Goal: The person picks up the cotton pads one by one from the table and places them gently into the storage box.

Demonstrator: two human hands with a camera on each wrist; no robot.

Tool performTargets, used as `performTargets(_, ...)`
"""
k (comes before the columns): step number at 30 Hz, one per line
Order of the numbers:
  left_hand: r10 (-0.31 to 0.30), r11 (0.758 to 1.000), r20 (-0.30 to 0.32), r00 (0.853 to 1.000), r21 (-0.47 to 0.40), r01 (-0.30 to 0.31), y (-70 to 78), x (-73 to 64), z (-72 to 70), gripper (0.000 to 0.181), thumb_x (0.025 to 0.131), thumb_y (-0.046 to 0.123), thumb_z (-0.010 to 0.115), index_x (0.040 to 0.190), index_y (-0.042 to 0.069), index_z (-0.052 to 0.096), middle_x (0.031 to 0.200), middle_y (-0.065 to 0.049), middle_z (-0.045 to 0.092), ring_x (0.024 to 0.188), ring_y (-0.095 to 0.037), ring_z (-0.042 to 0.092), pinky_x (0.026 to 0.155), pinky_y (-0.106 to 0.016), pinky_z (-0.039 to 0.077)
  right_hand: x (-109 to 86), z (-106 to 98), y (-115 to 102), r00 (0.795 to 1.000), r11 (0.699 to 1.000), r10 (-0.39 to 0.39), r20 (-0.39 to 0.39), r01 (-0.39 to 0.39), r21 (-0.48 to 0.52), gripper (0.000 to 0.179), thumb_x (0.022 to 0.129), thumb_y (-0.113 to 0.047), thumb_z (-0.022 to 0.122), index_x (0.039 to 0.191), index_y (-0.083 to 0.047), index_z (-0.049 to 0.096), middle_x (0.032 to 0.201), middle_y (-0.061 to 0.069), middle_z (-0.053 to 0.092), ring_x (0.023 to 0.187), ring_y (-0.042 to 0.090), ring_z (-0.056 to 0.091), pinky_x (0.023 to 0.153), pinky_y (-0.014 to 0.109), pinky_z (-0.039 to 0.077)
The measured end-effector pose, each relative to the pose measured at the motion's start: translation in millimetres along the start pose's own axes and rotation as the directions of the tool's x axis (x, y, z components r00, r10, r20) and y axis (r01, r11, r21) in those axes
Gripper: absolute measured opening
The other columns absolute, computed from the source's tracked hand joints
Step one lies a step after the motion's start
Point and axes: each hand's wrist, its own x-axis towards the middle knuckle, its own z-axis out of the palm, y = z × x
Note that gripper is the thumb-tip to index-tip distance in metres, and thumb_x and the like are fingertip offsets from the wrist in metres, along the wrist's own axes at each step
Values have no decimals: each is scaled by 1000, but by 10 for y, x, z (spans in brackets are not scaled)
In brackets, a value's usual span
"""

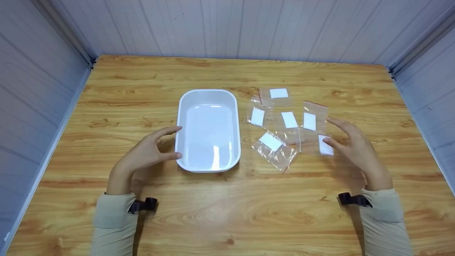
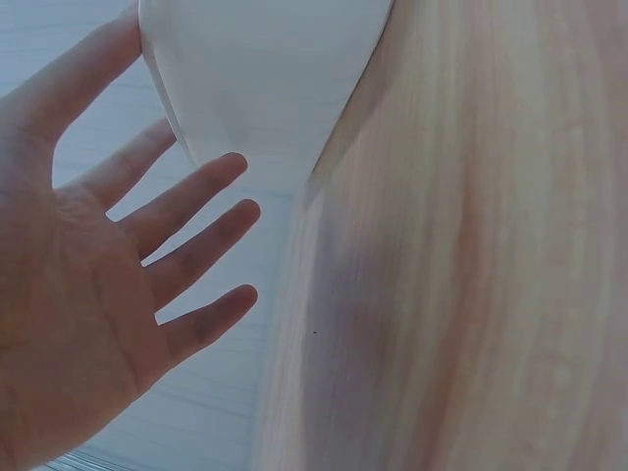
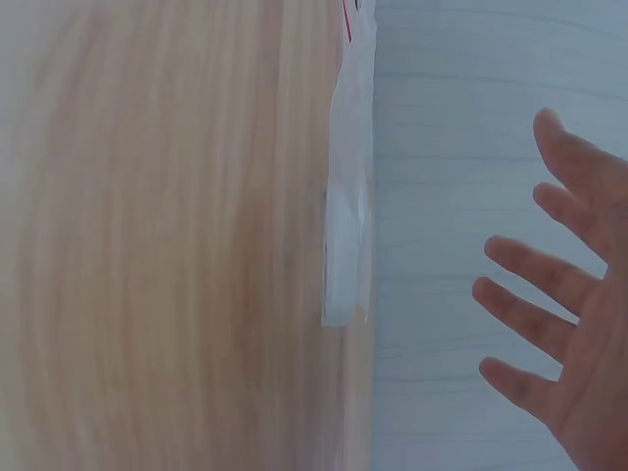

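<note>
A white, deep rectangular plastic tray (image 1: 209, 138) stands on the table, left of several clear zip bags, each with a flat white rectangular piece inside. My left hand (image 1: 144, 153) is at the tray's left side, fingers spread, with thumb and forefinger tips right at the rim. In the left wrist view this hand (image 2: 88, 285) shows loosely extended fingers beside the tray (image 2: 265, 78). Over at the right, my right hand (image 1: 360, 153) hovers with relaxed, parted fingers by the rightmost bagged white piece (image 1: 325, 147). Nothing lies in its palm in the right wrist view (image 3: 589, 304).
Other bagged pieces lie close together, some bags overlapping: one at the back (image 1: 279, 93), one near the tray (image 1: 257, 117), one in front (image 1: 271, 141). The wood-grain table (image 1: 220, 206) is bounded by pale panels (image 1: 220, 28) at back and sides.
</note>
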Motion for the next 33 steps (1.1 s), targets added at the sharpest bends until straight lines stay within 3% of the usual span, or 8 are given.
performTargets(8, -24, 1000, 10, 1000, 4, 24, 19, -5, -9, 84, 77, 49, 82, 149, 23, 45, 157, -1, 35, 148, -30, 18, 116, -62, 14, 7, 79, -90, 998, 1000, 2, 56, -3, 22, 53, 89, -12, 75, 138, -5, 56, 137, 20, 55, 129, 44, 46, 103, 63, 35)
performTargets(14, -3, 1000, 7, 1000, 4, 3, 27, -3, -7, 83, 78, 48, 82, 148, 22, 46, 155, 0, 38, 148, -28, 21, 117, -59, 15, 30, 153, -170, 996, 999, -48, 74, 48, -1, 48, 87, -12, 77, 132, -6, 62, 134, 16, 59, 126, 40, 51, 102, 60, 38)
performTargets(22, -3, 1000, 10, 1000, 8, 3, 22, -1, -19, 86, 77, 50, 82, 149, 21, 45, 153, -1, 41, 147, -30, 23, 116, -59, 16, 58, 286, -267, 982, 999, -41, 185, 45, -18, 47, 90, -21, 75, 133, -7, 62, 137, 16, 58, 127, 39, 51, 105, 58, 37)
performTargets(28, -4, 1000, 14, 1000, 4, 4, 10, 5, -11, 86, 77, 50, 82, 149, 21, 45, 153, -1, 41, 147, -30, 24, 117, -58, 16, 118, 339, -271, 967, 999, -21, 254, 27, -19, 49, 87, -19, 77, 132, -4, 61, 138, 20, 56, 128, 42, 49, 107, 57, 36)
performTargets(33, 0, 1000, 11, 1000, 14, 0, 13, -7, -11, 84, 79, 48, 82, 149, 19, 45, 152, -2, 42, 146, -28, 25, 117, -56, 16, 151, 375, -250, 959, 998, -59, 279, 59, 7, 48, 84, -11, 80, 128, -2, 64, 121, 15, 66, 103, 33, 63, 92, 50, 49)
